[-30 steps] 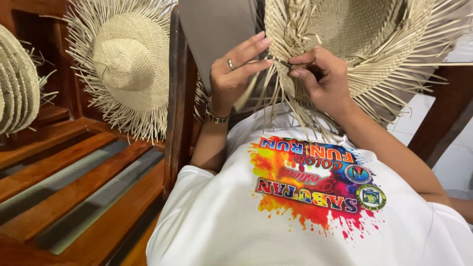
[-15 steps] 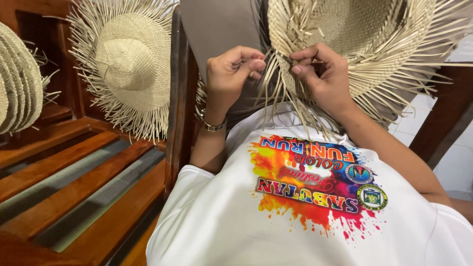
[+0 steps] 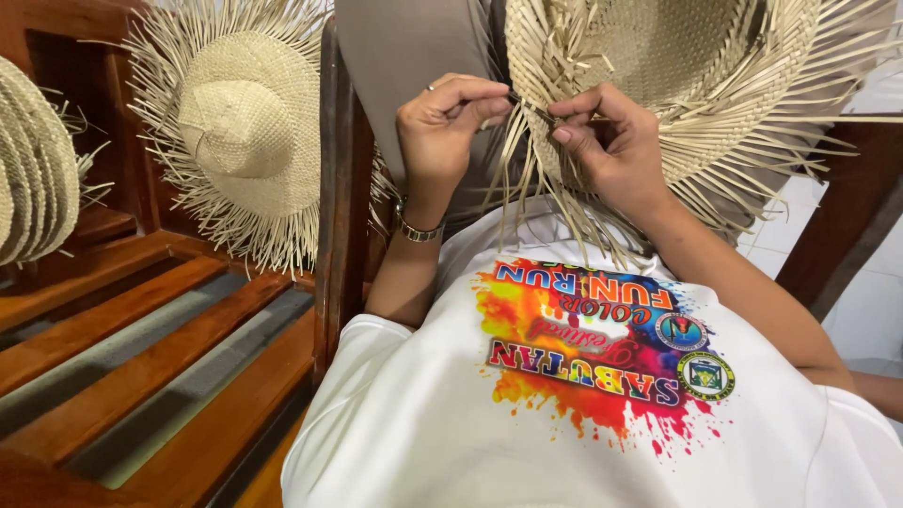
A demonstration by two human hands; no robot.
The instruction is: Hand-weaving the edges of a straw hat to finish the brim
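Observation:
A half-woven straw hat (image 3: 687,85) with loose strands fanning from its brim rests on my lap at the upper right. My left hand (image 3: 447,127), wearing a ring and a wrist bracelet, pinches a straw strand at the brim's edge. My right hand (image 3: 611,141) grips the brim just beside it, its fingers curled into the loose strands. Both hands meet at the same spot on the brim. My white shirt with a colourful print fills the lower frame.
Another straw hat (image 3: 249,127) with a fringed brim leans on the wooden bench (image 3: 141,367) at the left. A third woven hat (image 3: 33,169) shows at the far left edge. A dark wooden armrest post (image 3: 334,235) stands between bench and me. White tiled floor lies at the right.
My left hand has curled from spread fingers into a pinch on a strand. The right hand shifted slightly along the brim, and the hat turned a little.

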